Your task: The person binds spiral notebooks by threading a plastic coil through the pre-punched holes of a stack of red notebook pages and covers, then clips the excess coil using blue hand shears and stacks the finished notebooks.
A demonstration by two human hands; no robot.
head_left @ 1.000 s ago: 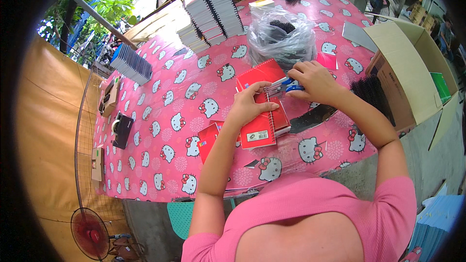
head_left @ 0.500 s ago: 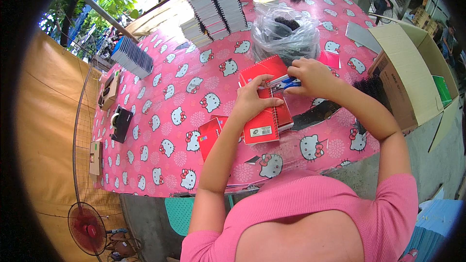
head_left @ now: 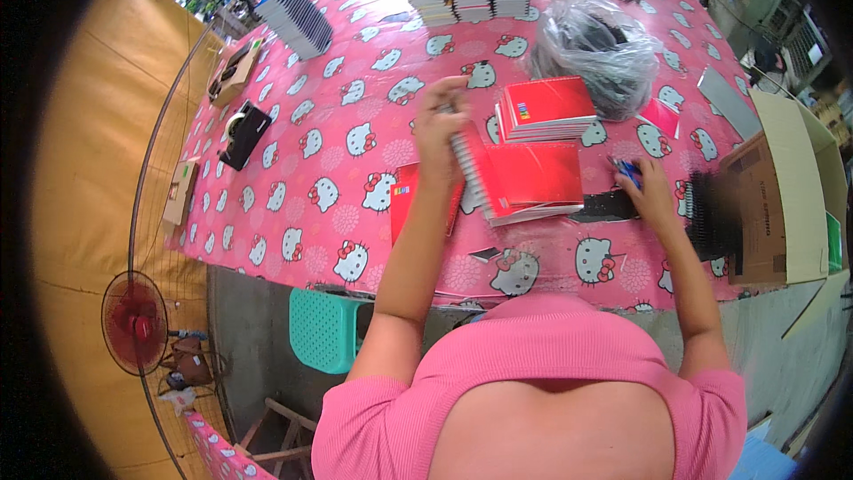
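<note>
A pink plastic tablecloth with white cat prints (head_left: 293, 182) bears a rectangular stack of red-covered notebooks (head_left: 544, 174). At the stack's 10 o'clock, the fingers of the left hand (head_left: 442, 129) pinch the upper end of a tilted, blurred red spiral-bound notebook (head_left: 484, 180). At 3 o'clock, the right hand's (head_left: 655, 196) fingers curl around a blue-handled metal tool (head_left: 629, 172). At 1 o'clock sits a bulging clear plastic bag (head_left: 582, 58).

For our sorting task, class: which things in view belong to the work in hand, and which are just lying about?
Belong to the work:
red spiral notebook, in the left hand
blue-handled tool, in the right hand
stacked red notebooks, most likely

Seemingly just lying about:
tape dispenser
fan
green stool
</note>
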